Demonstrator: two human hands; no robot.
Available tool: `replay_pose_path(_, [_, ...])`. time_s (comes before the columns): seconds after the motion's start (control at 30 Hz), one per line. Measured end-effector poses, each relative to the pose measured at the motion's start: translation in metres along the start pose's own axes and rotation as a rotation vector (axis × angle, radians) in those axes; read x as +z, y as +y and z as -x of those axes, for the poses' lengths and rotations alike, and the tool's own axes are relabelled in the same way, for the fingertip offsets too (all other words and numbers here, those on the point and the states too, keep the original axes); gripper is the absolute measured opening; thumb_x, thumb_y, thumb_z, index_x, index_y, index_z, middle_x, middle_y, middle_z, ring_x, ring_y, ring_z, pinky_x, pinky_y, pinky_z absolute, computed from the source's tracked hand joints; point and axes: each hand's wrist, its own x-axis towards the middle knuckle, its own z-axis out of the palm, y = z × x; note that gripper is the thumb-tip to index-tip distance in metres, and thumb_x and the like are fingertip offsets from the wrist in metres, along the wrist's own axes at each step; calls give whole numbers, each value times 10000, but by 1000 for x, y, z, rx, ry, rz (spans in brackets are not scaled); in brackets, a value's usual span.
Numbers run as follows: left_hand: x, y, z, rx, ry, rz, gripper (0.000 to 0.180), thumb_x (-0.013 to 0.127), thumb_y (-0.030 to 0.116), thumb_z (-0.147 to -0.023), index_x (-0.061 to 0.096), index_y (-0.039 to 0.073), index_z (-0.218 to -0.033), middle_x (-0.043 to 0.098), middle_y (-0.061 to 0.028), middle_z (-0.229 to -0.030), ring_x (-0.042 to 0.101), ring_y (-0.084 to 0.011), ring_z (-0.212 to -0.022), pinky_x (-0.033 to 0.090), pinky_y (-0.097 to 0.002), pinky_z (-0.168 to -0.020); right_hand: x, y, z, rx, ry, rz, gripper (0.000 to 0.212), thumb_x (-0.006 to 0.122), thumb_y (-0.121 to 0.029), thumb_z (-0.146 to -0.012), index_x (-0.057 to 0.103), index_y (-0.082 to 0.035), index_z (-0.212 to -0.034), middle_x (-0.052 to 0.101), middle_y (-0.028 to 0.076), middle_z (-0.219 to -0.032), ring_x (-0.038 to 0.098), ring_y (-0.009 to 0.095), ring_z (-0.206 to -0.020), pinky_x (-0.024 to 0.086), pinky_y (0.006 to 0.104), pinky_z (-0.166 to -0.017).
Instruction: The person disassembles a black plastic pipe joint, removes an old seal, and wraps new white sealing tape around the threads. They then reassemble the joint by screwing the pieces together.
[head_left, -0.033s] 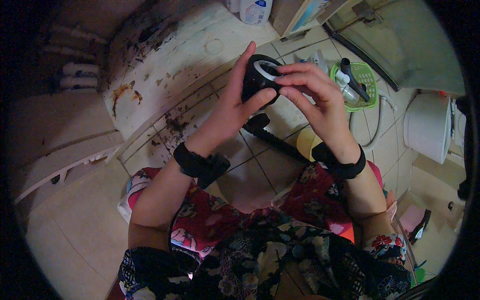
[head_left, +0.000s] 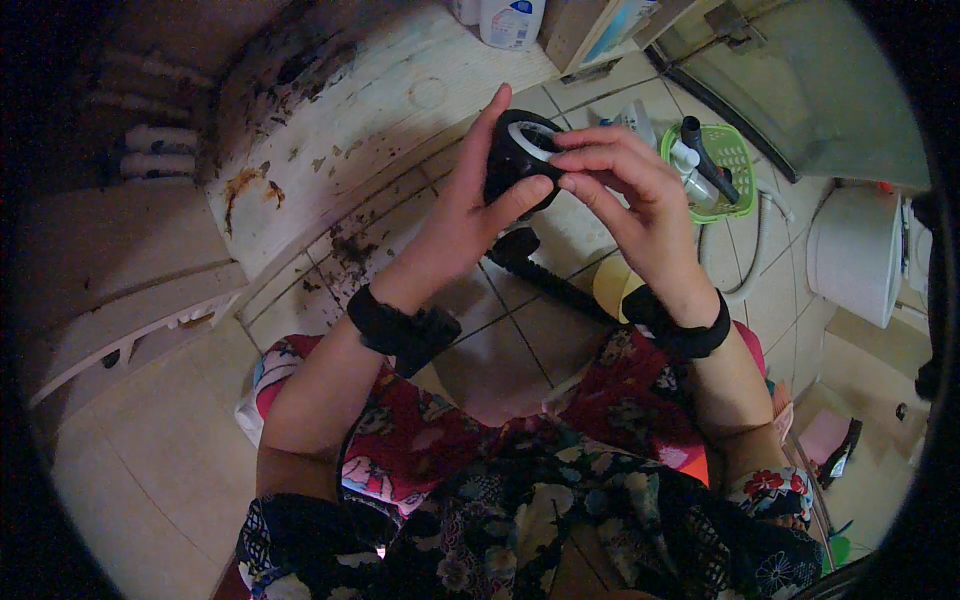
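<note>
A black, rounded, hollow fitting (head_left: 510,170) is held up in front of me, tilted, with a white ring (head_left: 532,146) around its dark opening. My left hand (head_left: 470,200) grips its left side, the thumb pressed across the front and a finger pointing up behind. On the other side, my right hand (head_left: 630,190) pinches the right edge of the white ring between thumb and fingers. Below the hands, a black ribbed hose (head_left: 550,280) with a wider black end lies over the tiled floor.
Beyond my right hand stands a green basket (head_left: 735,160) with white bottles and a black pipe. A yellow bowl (head_left: 610,285) sits by my right wrist; a pale hose (head_left: 750,275) curls nearby. Dark debris (head_left: 350,255) dots the tiles beside a stained ledge (head_left: 400,80) bearing a white bottle (head_left: 510,22).
</note>
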Motion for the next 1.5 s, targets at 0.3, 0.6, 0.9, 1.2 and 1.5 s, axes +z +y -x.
replay_pose_path(0.3, [10,3,-1,-119,147,80,696,612,302,-948,254,54,-1491,524,-92,-1188,516,-149,-1033,436,-270,-908,8,0,-2,-65,14,97,166,694,-22,-819,686,-21,-985,628,118,-1011,617,262,-939,487,327,-827])
replay_pose_path(0.6, [-1,7,-3,-376,50,572,645,546,452,-948,354,97,-1451,563,-53,-1147,586,-102,-904,498,-244,-758,-3,1,-4,33,-67,10,201,680,-7,-844,675,-24,-1044,582,62,-1062,574,163,-962,465,271,-815])
replay_pose_path(0.9, [-2,5,-4,-231,23,304,590,550,455,-953,391,148,-1430,552,-36,-1149,555,-113,-984,480,-259,-828,-9,2,-6,22,-172,43,212,658,-31,-872,615,-18,-1079,548,64,-1076,538,179,-1053,424,298,-925])
replay_pose_path(1.2, [-7,8,-5,-233,-16,204,502,547,460,-950,494,123,-1318,565,-30,-1128,562,-113,-962,482,-255,-816,-15,5,-5,96,-235,-57,190,638,-9,-885,616,-4,-1073,555,77,-1071,558,182,-1052,453,306,-945])
replay_pose_path(1.5, [-5,7,-5,-307,34,270,399,607,361,-946,526,102,-1238,572,-31,-1056,550,-103,-927,466,-246,-796,-4,6,-3,39,-117,9,168,709,-52,-829,660,-22,-987,603,69,-955,627,182,-897,505,279,-817])
